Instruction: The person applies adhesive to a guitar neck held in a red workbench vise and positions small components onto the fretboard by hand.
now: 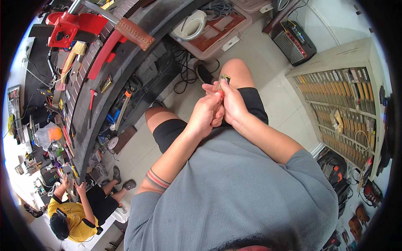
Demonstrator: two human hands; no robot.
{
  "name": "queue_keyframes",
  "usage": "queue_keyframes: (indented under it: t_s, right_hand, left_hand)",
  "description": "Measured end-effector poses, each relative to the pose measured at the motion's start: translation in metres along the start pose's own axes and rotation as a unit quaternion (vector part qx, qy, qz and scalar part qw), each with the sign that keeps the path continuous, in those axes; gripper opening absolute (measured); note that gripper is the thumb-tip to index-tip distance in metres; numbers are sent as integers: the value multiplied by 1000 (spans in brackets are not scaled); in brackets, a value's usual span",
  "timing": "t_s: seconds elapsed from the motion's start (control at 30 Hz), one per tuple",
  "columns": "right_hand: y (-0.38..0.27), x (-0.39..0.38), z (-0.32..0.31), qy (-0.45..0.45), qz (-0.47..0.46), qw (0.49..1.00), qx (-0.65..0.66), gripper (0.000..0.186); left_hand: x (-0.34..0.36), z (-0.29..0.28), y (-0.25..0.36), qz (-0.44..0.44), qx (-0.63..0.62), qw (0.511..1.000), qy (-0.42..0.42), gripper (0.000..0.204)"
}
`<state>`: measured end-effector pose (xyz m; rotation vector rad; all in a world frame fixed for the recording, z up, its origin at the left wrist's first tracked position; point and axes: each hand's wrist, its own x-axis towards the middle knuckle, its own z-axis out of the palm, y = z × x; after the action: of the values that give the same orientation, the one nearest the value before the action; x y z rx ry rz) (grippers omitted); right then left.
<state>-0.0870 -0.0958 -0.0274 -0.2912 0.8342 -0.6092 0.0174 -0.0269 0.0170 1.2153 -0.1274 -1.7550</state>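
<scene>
Both my hands meet over my lap, close together. My right hand [233, 100] is closed, its thumb pressing on a small gold-coloured metal part [225, 78] with a dark area, which sticks up past the thumb. My left hand [204, 112] is closed beside it, fingers pinching a small red piece [220, 94] between the two hands. Most of that red piece is hidden by my fingers, so its kind is unclear. The metal part and the red piece are very close; I cannot tell whether they touch.
A long curved dark workbench [98, 69] runs along the left, bearing a red hammer [91, 100], a brush [77, 49] and a red vise [66, 33]. A co-worker in yellow [75, 219] works at its lower end. Right stand a tool rack [341, 100] and an amplifier [294, 44]. Cables [183, 69] lie on the floor.
</scene>
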Motion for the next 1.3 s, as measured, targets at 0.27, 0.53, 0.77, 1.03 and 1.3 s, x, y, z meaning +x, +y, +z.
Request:
queue_keyframes:
  t_s: [0.27, 0.53, 0.77, 1.03, 1.3]
  right_hand:
    - [4, 5, -1, -15, -5, 1000, -11, 45]
    - [-17, 17, 8, -25, -35, 999, 28, 38]
    - [-32, 25, 11, -101, 8, 994, 42, 35]
    - [-49, 13, 40, -158, -117, 974, -116, 37]
    - [-71, 6, 56, -221, -287, 884, -294, 33]
  left_hand:
    - [-3, 3, 3, 10, 5, 1000, 5, 34]
    - [-19, -4, 14, 28, 32, 999, -21, 32]
    - [-27, -8, 12, 138, 183, 973, 20, 34]
    - [-30, -27, 16, 252, 199, 945, 65, 29]
    - [-37, -39, 26, 310, 211, 925, 60, 27]
